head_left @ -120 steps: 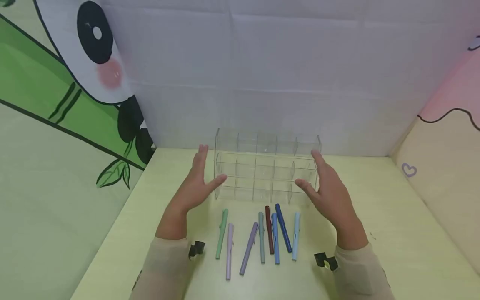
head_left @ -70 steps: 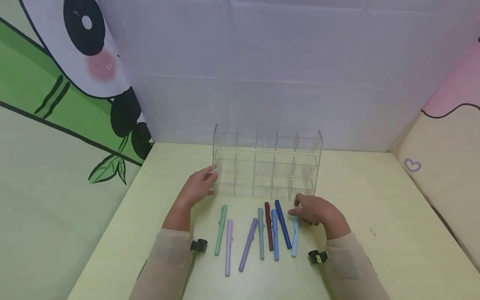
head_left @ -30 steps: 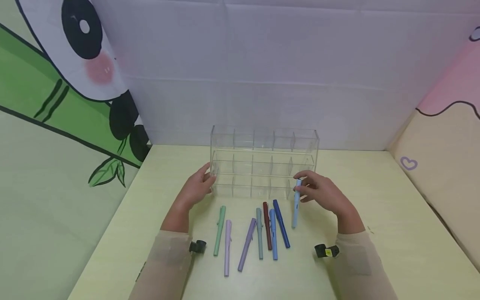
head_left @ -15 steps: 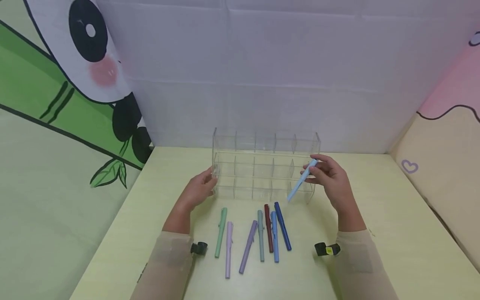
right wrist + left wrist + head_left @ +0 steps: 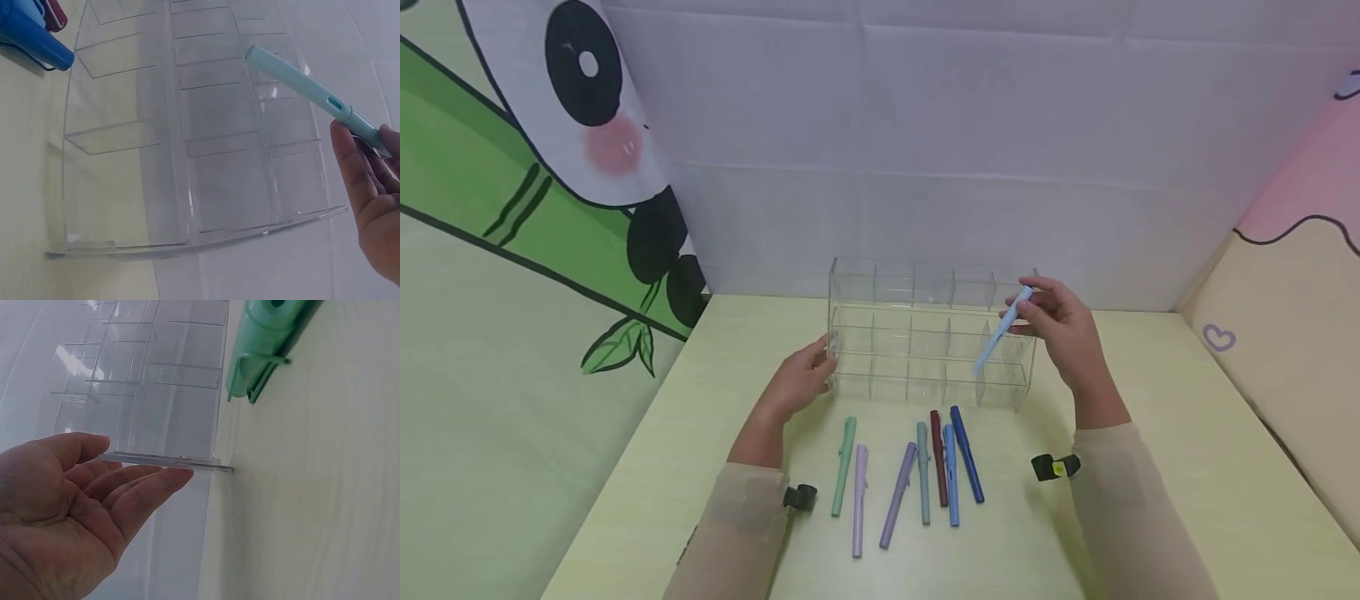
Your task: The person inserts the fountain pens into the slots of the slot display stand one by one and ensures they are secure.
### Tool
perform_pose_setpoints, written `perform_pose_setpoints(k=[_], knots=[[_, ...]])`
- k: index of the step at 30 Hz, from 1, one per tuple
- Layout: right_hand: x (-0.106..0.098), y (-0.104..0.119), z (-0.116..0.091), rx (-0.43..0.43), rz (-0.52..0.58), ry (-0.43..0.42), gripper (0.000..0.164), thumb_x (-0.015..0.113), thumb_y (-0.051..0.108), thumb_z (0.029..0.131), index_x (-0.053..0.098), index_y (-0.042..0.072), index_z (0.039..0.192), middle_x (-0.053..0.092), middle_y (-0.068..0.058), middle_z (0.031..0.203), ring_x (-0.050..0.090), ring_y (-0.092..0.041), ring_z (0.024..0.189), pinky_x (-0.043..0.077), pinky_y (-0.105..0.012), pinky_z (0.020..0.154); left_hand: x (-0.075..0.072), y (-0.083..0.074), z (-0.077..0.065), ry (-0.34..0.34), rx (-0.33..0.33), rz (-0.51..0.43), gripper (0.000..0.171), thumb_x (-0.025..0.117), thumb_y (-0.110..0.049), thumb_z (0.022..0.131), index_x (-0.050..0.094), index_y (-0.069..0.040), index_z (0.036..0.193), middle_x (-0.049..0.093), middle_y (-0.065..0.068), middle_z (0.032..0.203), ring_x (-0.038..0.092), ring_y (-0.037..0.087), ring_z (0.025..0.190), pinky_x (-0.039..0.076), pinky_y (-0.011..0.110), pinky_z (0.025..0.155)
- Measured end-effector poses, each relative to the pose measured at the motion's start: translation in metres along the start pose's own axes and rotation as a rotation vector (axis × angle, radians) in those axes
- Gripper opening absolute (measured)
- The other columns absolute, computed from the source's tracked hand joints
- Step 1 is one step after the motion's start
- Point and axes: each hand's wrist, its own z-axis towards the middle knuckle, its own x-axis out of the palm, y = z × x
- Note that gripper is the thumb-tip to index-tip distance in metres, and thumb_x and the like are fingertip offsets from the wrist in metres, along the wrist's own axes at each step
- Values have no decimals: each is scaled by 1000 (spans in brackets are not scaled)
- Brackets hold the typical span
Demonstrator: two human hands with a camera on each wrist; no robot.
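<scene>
While the person's left hand (image 5: 797, 379) holds one clear rack (image 5: 887, 357) by its left end panel (image 5: 165, 461), thumb and fingers either side of the edge, I count eight pens. Seven lie on the table (image 5: 1187, 417), nearer the person than the left hand and to its right: from left to right, one green pen (image 5: 843, 468), one lilac pen (image 5: 859, 504), one purple pen (image 5: 898, 497), one grey-green pen (image 5: 923, 475), one dark red pen (image 5: 939, 460), one mid-blue pen (image 5: 952, 477) and one dark blue pen (image 5: 967, 457). The rack, with three tiers of five compartments, stands between the hands. Pinched between the thumb and fingers of the right hand (image 5: 1066, 327) is one pale blue pen (image 5: 999, 333), slanting down and leftward from that hand before the rack. At its wrist, a black camera (image 5: 1042, 467) bears one yellow label (image 5: 1060, 469), too small to read.
</scene>
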Motion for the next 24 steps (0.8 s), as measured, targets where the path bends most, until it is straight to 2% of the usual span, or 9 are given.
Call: perform_pose_setpoints(k=[8,15,24], knots=[[14,24,29,-4,-5,19,41,64,19,96,55,13,136,62,-27,118,72,-22,95,59,-38,82,-2,1,-5,7,-1,13,56,46,-33,105,24,-31,157,43,14,152,58,38,123,50,50,100],[26,43,52,-32,20,0,40,64,19,96,56,12,134,64,-21,115,72,-23,95,60,-36,81,-3,1,-7,5,2,12,56,47,-33,104,26,-32,156,43,15,152,58,37,123,51,48,100],[49,55,79,-58,153,-72,38,63,13,95,57,11,133,61,-25,116,72,-28,97,60,-36,80,-7,3,-10,6,8,31,56,46,-33,104,25,-33,156,43,16,152,61,39,119,50,50,100]])
